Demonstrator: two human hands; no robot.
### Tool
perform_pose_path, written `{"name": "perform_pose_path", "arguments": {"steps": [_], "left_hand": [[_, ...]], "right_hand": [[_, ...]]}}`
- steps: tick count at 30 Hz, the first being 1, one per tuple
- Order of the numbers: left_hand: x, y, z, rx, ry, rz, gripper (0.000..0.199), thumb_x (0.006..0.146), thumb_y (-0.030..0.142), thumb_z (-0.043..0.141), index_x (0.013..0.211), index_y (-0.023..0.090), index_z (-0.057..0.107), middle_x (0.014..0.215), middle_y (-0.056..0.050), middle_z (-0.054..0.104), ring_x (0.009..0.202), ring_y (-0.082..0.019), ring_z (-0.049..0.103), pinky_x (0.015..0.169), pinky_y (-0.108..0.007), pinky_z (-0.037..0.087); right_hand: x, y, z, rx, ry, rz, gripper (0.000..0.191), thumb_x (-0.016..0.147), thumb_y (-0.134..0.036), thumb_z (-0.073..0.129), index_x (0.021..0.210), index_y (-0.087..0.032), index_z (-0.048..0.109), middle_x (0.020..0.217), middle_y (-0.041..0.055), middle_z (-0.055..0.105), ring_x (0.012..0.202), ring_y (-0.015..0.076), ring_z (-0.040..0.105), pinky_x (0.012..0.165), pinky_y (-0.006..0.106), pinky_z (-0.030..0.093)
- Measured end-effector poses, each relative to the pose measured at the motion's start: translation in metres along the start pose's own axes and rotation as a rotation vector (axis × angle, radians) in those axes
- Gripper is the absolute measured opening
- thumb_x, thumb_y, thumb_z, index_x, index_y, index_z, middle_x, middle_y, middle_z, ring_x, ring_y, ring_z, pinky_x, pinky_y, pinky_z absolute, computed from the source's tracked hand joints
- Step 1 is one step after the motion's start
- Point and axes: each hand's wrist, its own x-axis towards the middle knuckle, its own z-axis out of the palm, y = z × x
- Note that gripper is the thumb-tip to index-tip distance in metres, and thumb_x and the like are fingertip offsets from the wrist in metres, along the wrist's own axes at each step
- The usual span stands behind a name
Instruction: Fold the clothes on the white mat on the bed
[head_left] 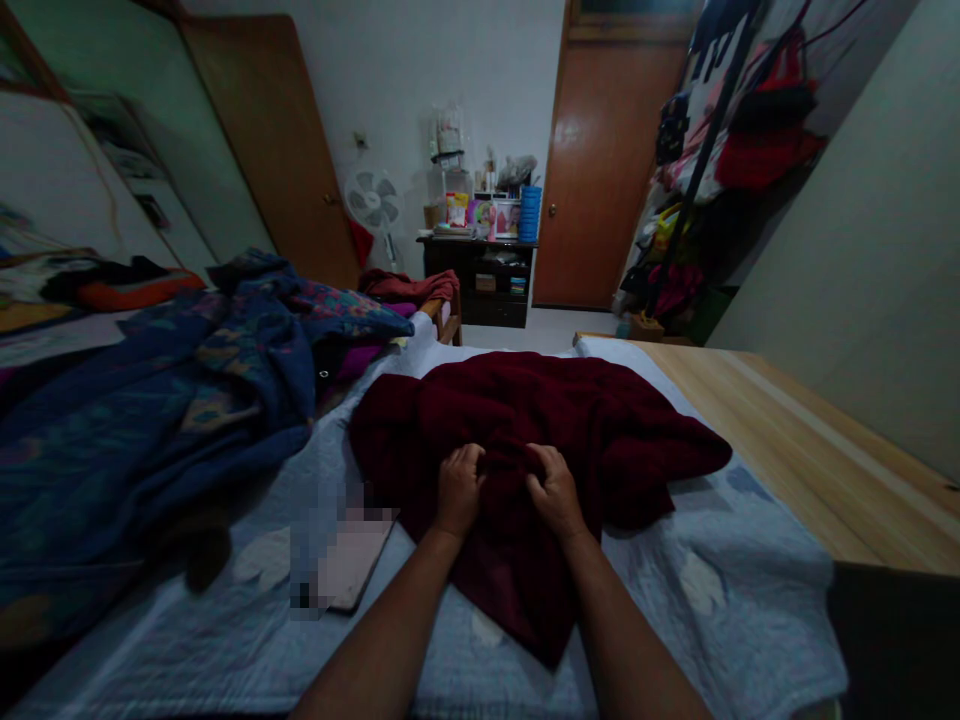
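A dark red garment (540,400) lies crumpled across the middle of the bed, one corner pointing down toward me. My left hand (460,488) grips its cloth left of centre, the fingers curled into the fabric. A short way to the right, my right hand (553,492) pinches the same garment, thumb toward the other hand. Slack cloth bunches between the two hands. Left of my left forearm lies a flat pinkish object (356,560), partly blurred out by blocky pixels, resting on the light blue bed cover (720,590).
A heap of blue patterned fabric (217,380) fills the left side. Along the right runs a pale wooden board (750,420). Beyond the bed stand a white fan (373,200), a dark cabinet (480,285) with items on it, and a brown door (600,170). Bags and clothes (772,130) hang at right.
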Motion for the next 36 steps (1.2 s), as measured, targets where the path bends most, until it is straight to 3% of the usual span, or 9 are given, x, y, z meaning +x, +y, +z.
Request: {"name": "perform_pose_path", "arguments": {"steps": [6, 11, 14, 17, 21, 26, 28, 33, 36], "left_hand": [[0.0, -0.009, -0.003, -0.205, 0.044, -0.212, 0.013, 0.089, 0.028, 0.046, 0.098, 0.023, 0.055, 0.081, -0.003, 0.068, 0.074, -0.021, 0.065, 0.069, -0.028, 0.044], [0.004, -0.015, -0.01, -0.483, 0.187, -0.31, 0.02, 0.089, 0.027, 0.042, 0.104, 0.021, 0.054, 0.093, -0.004, 0.069, 0.084, -0.019, 0.065, 0.076, -0.029, 0.047], [0.005, -0.017, -0.012, -0.615, 0.258, -0.347, 0.025, 0.087, 0.027, 0.045, 0.11, 0.021, 0.054, 0.103, -0.005, 0.067, 0.093, -0.018, 0.063, 0.084, -0.03, 0.048], [0.004, -0.018, -0.012, -0.689, 0.26, -0.362, 0.032, 0.085, 0.026, 0.049, 0.116, 0.02, 0.053, 0.11, -0.005, 0.064, 0.099, -0.018, 0.062, 0.091, -0.031, 0.047], [0.004, -0.018, -0.011, -0.761, 0.234, -0.377, 0.035, 0.082, 0.027, 0.053, 0.116, 0.021, 0.054, 0.108, -0.005, 0.065, 0.096, -0.018, 0.062, 0.09, -0.031, 0.047], [0.006, -0.017, -0.011, -0.737, 0.213, -0.393, 0.035, 0.083, 0.024, 0.052, 0.118, 0.022, 0.055, 0.106, -0.004, 0.068, 0.094, -0.019, 0.064, 0.087, -0.031, 0.048], [0.006, -0.016, -0.011, -0.694, 0.186, -0.385, 0.036, 0.083, 0.022, 0.051, 0.119, 0.023, 0.056, 0.105, -0.004, 0.069, 0.093, -0.019, 0.065, 0.086, -0.031, 0.048], [0.007, -0.016, -0.009, -0.645, 0.153, -0.378, 0.037, 0.084, 0.022, 0.05, 0.121, 0.024, 0.055, 0.105, -0.003, 0.071, 0.094, -0.02, 0.066, 0.085, -0.031, 0.048], [0.008, -0.016, -0.008, -0.637, 0.148, -0.375, 0.036, 0.085, 0.023, 0.051, 0.12, 0.024, 0.055, 0.107, -0.003, 0.071, 0.095, -0.02, 0.067, 0.086, -0.031, 0.049]], "right_hand": [[0.0, -0.001, 0.001, -0.065, 0.058, 0.064, 0.036, 0.079, -0.015, 0.05, 0.114, -0.018, 0.06, 0.108, 0.0097, 0.061, 0.103, 0.0238, 0.054, 0.095, 0.041, 0.045], [0.0, -0.004, 0.0, -0.181, 0.153, 0.018, 0.03, 0.08, -0.01, 0.045, 0.104, -0.019, 0.061, 0.105, 0.0089, 0.062, 0.103, 0.0233, 0.052, 0.094, 0.042, 0.045], [0.001, -0.009, -0.002, -0.316, 0.23, -0.012, 0.037, 0.08, -0.009, 0.044, 0.111, -0.018, 0.06, 0.121, 0.0112, 0.057, 0.119, 0.0248, 0.045, 0.105, 0.047, 0.038], [0.001, -0.013, -0.002, -0.467, 0.256, -0.006, 0.053, 0.075, -0.005, 0.042, 0.125, -0.015, 0.054, 0.141, 0.0126, 0.044, 0.137, 0.0276, 0.029, 0.113, 0.054, 0.025], [-0.002, -0.005, -0.001, -0.585, 0.182, 0.075, 0.063, 0.072, -0.002, 0.041, 0.132, -0.015, 0.052, 0.148, 0.0119, 0.04, 0.143, 0.0306, 0.021, 0.115, 0.058, 0.016], [0.002, 0.02, -0.007, -0.502, -0.061, 0.192, 0.058, 0.072, -0.001, 0.038, 0.126, -0.013, 0.057, 0.132, 0.0143, 0.056, 0.124, 0.0246, 0.05, 0.108, 0.042, 0.038], [0.011, 0.024, -0.013, -0.468, -0.108, 0.199, 0.057, 0.072, -0.004, 0.04, 0.125, -0.011, 0.057, 0.13, 0.0157, 0.057, 0.121, 0.0246, 0.053, 0.106, 0.038, 0.041], [0.036, 0.02, -0.015, -0.463, -0.076, 0.119, 0.067, 0.073, -0.014, 0.049, 0.14, -0.012, 0.043, 0.149, 0.0142, 0.039, 0.139, 0.027, 0.032, 0.114, 0.044, 0.03], [0.038, 0.02, -0.003, -0.465, -0.157, 0.129, 0.066, 0.074, -0.016, 0.051, 0.14, -0.02, 0.043, 0.149, 0.0081, 0.041, 0.142, 0.0288, 0.026, 0.113, 0.052, 0.027]]}}
